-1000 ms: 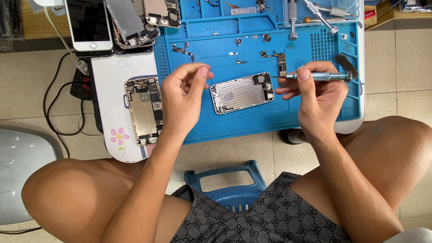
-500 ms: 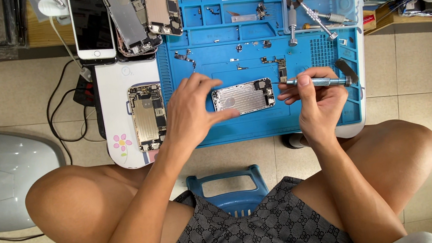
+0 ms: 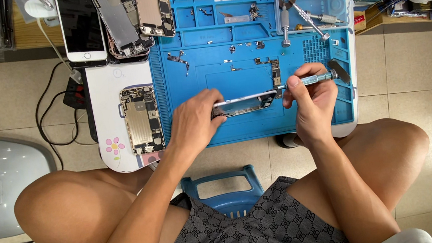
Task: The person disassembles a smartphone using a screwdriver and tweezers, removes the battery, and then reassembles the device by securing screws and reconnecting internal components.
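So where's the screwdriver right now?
The screwdriver is in the right hand, over the blue mat, its tip at the phone frame the left hand tilts up.

Phone repair workshop: blue repair mat [image 3: 219, 69], opened phones [image 3: 142, 120], screwdrivers [image 3: 303, 15].

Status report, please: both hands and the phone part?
Left hand grips phone housing, tilted on edge over blue mat. Right hand holds screwdriver at its right end. Nothing in the way.

A: What does the person wear?
B: Dark grey shorts [image 3: 245, 232] with a small repeating pattern. Both arms are bare, no sleeves, and the knees are uncovered
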